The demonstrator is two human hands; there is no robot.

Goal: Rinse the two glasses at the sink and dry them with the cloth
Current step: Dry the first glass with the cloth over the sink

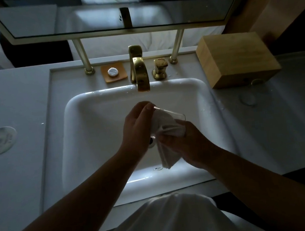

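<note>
Over the white sink basin my left hand grips a clear glass that lies tilted on its side, mouth toward the right. A white cloth is stuffed into the glass and hangs down below it. My right hand pinches the cloth at the glass's mouth. A second clear glass stands on the counter to the right of the basin, faint in the dim light. No water runs from the brass tap.
A wooden box sits at the back right of the counter. A brass handle and an orange soap dish flank the tap. A round marbled coaster lies on the left counter. A mirror hangs above.
</note>
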